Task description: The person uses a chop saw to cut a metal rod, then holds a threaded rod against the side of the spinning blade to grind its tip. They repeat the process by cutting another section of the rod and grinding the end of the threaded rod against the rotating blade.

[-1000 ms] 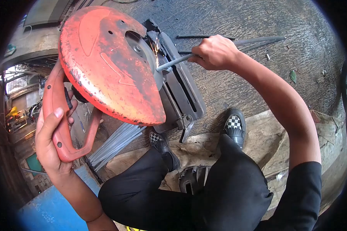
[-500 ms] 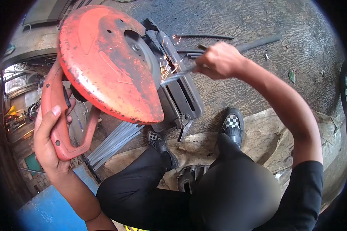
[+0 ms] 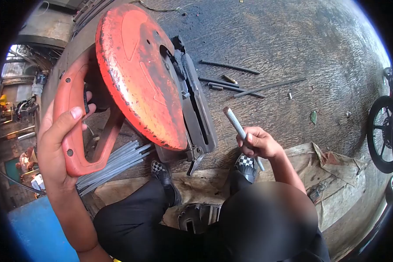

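Observation:
The red cut-off saw (image 3: 139, 78) stands at the left centre, its guard over the grey metal base (image 3: 201, 118). My left hand (image 3: 59, 131) is wrapped round the saw's red handle, the thumb lying on top and fingertips showing near the black trigger. To the right of the base, my right hand (image 3: 257, 143) grips a grey metal rod (image 3: 235, 123), held at a slant with its cut end pointing up and left, apart from the saw. No sparks show at the blade, which is mostly hidden by the guard.
Several dark rods (image 3: 229, 66) lie on the floor beyond the base. A bundle of grey rods (image 3: 113, 166) rests below the saw handle. A brown cloth (image 3: 297, 163) spreads near my shoes, a blue panel (image 3: 43, 227) is at lower left, and a wheel (image 3: 380, 133) stands at right.
The sparks have stopped. My right hand has moved from beside the blade down and toward me with the rod. The saw appears further right in view, with my left hand still on its handle.

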Demonstrator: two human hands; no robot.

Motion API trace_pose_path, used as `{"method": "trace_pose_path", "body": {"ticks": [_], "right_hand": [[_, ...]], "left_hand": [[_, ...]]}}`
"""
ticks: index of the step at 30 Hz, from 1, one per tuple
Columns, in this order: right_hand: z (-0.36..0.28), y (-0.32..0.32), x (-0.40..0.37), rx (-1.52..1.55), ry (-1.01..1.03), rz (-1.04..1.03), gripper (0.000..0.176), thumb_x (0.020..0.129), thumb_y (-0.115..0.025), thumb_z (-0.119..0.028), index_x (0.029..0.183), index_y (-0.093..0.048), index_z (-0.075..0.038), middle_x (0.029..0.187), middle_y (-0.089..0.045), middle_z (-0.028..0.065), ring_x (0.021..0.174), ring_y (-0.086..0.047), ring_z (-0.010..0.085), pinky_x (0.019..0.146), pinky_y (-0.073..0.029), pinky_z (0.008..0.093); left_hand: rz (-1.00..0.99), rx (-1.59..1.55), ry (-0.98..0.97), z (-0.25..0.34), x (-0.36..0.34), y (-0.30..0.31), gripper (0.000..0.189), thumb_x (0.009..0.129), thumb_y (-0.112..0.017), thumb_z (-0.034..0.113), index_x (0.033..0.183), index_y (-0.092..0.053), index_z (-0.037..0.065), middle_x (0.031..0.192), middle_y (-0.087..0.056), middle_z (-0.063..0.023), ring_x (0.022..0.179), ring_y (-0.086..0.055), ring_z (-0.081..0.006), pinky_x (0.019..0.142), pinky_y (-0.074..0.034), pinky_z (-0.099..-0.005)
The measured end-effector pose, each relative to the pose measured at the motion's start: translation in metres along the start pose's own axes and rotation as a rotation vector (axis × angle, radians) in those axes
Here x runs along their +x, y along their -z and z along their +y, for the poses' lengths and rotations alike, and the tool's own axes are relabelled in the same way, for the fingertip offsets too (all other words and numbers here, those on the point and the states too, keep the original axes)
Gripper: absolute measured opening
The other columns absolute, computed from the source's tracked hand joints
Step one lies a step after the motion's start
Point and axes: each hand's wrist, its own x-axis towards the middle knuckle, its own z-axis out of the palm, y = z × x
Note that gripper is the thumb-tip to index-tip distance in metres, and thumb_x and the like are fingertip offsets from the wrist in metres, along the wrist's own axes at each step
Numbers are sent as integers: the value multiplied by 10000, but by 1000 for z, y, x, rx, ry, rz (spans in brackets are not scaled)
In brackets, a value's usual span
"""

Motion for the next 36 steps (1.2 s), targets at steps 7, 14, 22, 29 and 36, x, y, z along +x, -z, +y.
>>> {"method": "trace_pose_path", "body": {"ticks": [7,14,22,29,36], "right_hand": [[-6,-12,3,46,64,-67,396,934,-539,-401,914,-573,-7,565,-472,21,499,-412,81,463,-308,233],[-8,-14,1,29,47,-99,428,940,-517,-406,896,-584,14,536,-457,17,458,-389,81,451,-297,233],[-1,-21,1,211,45,-134,467,927,-526,-422,894,-588,40,522,-477,33,415,-402,83,411,-320,237],[2,-25,2,244,9,-197,469,938,-508,-423,908,-586,39,539,-480,35,431,-405,81,421,-313,221],[-9,-4,35,-679,66,416,448,965,-473,-420,892,-625,-6,603,-453,-9,573,-418,90,523,-350,275]], "left_hand": [[-30,18,-13,-1,3,4,634,792,-619,256,1317,-433,-48,1179,-550,-161,1018,-563,-203,820,-403,-265],[-17,18,-8,-1,2,2,623,797,-612,257,1310,-438,-49,1173,-554,-155,1014,-564,-199,823,-399,-262],[-4,17,-14,-1,1,1,605,806,-598,238,1313,-436,-51,1178,-557,-158,1029,-560,-197,837,-403,-266],[14,4,-9,0,0,-1,594,812,-593,220,1317,-433,-48,1184,-557,-162,1021,-560,-193,834,-414,-261],[-40,33,-7,-2,2,4,594,817,-596,212,1320,-424,-53,1175,-557,-166,995,-561,-181,816,-422,-254]]}}
